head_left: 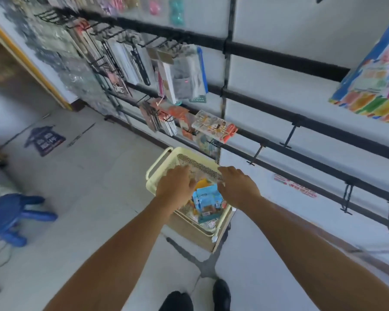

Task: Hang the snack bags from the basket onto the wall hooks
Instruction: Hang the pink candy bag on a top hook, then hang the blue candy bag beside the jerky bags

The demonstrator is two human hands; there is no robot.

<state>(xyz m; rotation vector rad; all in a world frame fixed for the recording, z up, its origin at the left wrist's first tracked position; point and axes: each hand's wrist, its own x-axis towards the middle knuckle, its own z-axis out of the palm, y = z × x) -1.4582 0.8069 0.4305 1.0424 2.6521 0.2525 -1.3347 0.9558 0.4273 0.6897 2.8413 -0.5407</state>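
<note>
Both hands are reaching into the pale-yellow perforated metal basket (pixel 164 153): left hand (pixel 175 184) and right hand (pixel 236 185) loosely spread, gripping nothing, above glossy blue snack bags (pixel 208 198) lying lengthwise toward 5 o'clock.

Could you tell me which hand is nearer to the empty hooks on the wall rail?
Right. The right hand is on the basket's wall side, below the empty hooks; the left hand is farther out.
</note>
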